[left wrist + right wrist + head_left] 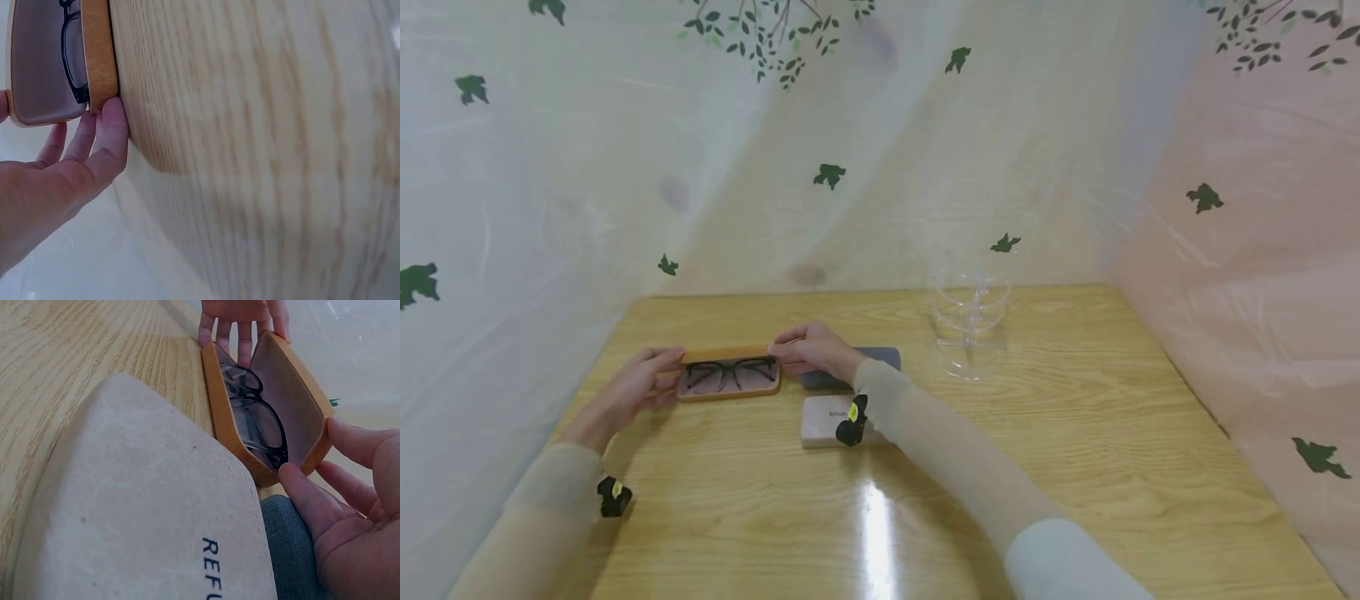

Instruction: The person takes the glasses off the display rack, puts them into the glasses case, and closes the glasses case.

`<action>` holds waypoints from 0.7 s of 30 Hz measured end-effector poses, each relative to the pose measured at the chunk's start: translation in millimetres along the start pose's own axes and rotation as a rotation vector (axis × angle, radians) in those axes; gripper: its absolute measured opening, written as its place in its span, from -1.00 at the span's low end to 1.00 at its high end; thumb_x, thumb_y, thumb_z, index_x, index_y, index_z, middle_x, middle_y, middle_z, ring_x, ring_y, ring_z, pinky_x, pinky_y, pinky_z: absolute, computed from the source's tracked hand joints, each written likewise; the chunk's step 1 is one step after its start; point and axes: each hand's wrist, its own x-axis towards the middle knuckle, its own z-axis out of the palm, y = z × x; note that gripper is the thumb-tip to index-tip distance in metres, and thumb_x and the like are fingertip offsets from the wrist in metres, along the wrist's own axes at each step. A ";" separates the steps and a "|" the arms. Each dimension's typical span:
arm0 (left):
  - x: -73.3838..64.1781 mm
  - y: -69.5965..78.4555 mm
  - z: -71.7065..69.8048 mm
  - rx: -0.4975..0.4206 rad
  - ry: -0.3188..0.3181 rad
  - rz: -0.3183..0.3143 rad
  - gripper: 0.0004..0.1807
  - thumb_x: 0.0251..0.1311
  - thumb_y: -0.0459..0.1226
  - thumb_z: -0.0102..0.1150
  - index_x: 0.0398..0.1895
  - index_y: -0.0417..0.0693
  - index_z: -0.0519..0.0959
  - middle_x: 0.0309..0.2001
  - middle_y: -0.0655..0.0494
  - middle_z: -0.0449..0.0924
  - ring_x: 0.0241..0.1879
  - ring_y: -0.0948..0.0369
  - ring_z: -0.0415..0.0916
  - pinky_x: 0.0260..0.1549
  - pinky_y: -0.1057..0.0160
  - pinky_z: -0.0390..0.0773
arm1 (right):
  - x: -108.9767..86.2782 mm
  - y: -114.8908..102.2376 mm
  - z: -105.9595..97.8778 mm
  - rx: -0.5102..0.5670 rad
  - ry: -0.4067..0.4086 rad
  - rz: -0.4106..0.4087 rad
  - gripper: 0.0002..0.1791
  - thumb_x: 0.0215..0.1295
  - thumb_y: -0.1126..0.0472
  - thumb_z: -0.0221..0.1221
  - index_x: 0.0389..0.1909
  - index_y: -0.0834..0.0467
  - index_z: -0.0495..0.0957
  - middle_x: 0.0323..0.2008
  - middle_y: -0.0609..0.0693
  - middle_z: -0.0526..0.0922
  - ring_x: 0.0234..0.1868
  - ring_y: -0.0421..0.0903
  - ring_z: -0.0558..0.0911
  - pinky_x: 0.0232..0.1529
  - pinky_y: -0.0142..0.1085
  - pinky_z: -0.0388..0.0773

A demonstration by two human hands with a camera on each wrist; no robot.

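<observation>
An orange eyeglass case (730, 397) with a pale mauve lining lies with its lid raised at the table's left. Black-framed eyeglasses (275, 419) rest inside, their temples folded. My left hand (638, 382) holds the case's left end, thumb at the lid's edge and fingertips against the base. At the other end, my right hand (820, 347) grips it with the thumb on the lid's edge and the index finger at the base's corner. Both ends are thus between thumb and fingers in the right wrist view.
Under the right wrist lies a blue-grey case (882, 358), partly hidden. Nearer me is a pale marbled case (822, 427) with dark lettering. A clear tiered stand (972, 321) rises at the back right of the wooden table (1075, 433). Leaf-printed sheeting (880, 125) surrounds the table.
</observation>
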 end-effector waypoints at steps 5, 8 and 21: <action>-2.8 -0.4 -3.1 -0.003 -0.028 0.006 -0.15 0.55 0.16 -0.20 0.51 -0.39 0.00 0.50 -0.37 -0.07 0.39 -0.25 0.13 0.04 0.22 0.60 | -1.4 -0.2 -1.7 -0.016 -0.009 -0.011 -0.49 0.32 0.23 0.37 0.23 0.35 0.54 -0.13 0.05 0.77 0.01 0.09 0.72 0.03 -0.08 0.65; -2.7 -3.5 -7.1 -0.013 -0.059 0.017 -0.14 0.57 0.14 -0.21 0.54 -0.41 -0.04 0.52 -0.36 -0.14 0.43 -0.27 0.06 0.09 0.21 0.59 | -3.0 -0.6 -1.4 -0.049 -0.004 -0.026 -0.47 0.31 0.20 0.39 0.23 0.34 0.55 -0.11 0.02 0.76 -0.01 0.07 0.73 0.01 -0.11 0.67; 2.9 -12.1 -10.7 -0.012 -0.087 0.021 -0.18 0.55 -0.05 0.00 0.52 -0.44 -0.09 0.41 -0.32 0.07 0.00 0.38 0.46 0.03 0.27 0.61 | -4.7 1.9 -0.2 -0.118 0.007 -0.048 -0.43 0.25 0.33 0.41 0.27 0.32 0.52 0.12 0.13 0.67 0.03 -0.06 0.70 -0.05 -0.23 0.69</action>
